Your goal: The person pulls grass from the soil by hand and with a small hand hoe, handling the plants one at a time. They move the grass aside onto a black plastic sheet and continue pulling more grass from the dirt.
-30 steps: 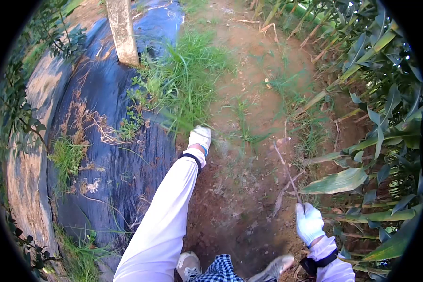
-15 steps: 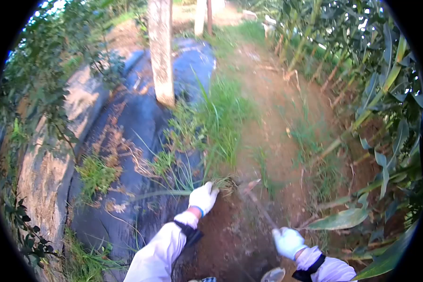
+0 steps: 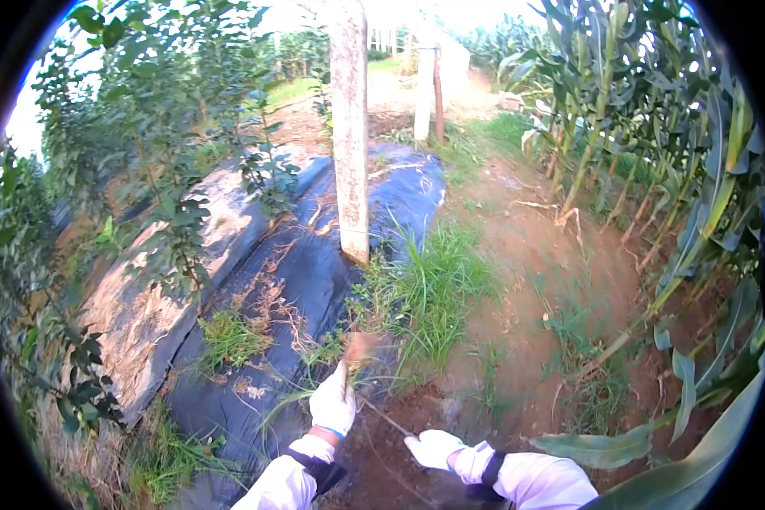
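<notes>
My left hand (image 3: pixel 333 404), in a white glove, is closed around a tuft of grass (image 3: pixel 291 406), whose long blades trail out to the left over dark ground sheeting. My right hand (image 3: pixel 434 449), also gloved, grips the thin handle of a hand hoe (image 3: pixel 386 415). The handle slants up and left to my left hand. A blurred brown patch, apparently the hoe's blade (image 3: pixel 361 347), shows just above the left fingers. Motion blur hides whether it touches the grass roots. Bare brown soil (image 3: pixel 399 459) lies beneath both hands.
Black ground sheeting (image 3: pixel 268 340) covers the left side. A whitish post (image 3: pixel 351 136) rises from it, with green grass (image 3: pixel 446 293) beside. Corn plants (image 3: pixel 654 144) line the right, one long leaf (image 3: pixel 599 446) reaching toward my right forearm. Leafy shrubs (image 3: pixel 170 161) stand left.
The view has tilted up. The hoe has swung left, from the soil right of my left hand to just above its fingers. My right hand has come closer to the left, which still holds grass.
</notes>
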A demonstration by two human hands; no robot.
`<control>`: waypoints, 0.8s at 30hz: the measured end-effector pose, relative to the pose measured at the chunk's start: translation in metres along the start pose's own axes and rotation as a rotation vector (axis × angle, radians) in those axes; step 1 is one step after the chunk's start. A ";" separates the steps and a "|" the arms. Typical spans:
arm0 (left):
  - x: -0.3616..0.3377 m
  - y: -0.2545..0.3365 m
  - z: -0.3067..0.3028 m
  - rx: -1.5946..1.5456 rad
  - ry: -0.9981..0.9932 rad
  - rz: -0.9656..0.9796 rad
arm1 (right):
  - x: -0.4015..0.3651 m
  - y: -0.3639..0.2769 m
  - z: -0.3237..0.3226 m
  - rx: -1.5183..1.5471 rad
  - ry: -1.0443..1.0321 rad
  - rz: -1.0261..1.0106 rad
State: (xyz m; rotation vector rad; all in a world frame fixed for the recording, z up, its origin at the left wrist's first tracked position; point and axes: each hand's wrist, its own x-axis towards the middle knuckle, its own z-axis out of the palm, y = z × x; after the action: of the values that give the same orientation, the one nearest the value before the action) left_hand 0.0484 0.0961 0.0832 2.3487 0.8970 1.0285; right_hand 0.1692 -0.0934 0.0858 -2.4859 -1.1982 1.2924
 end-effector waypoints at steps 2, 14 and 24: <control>-0.013 -0.001 0.008 0.346 -0.744 0.009 | -0.002 -0.008 -0.009 0.011 -0.040 -0.027; 0.005 0.077 -0.069 0.431 -0.898 -0.055 | -0.019 0.007 -0.040 -0.111 0.064 -0.275; 0.097 -0.075 -0.147 0.878 -0.252 -0.461 | -0.051 0.087 -0.121 -0.111 0.410 0.025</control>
State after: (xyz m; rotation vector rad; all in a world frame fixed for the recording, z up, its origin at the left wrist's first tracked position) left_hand -0.0428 0.2342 0.1799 2.5943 1.9407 0.1256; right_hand 0.2925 -0.1565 0.1607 -2.6693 -1.1614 0.6815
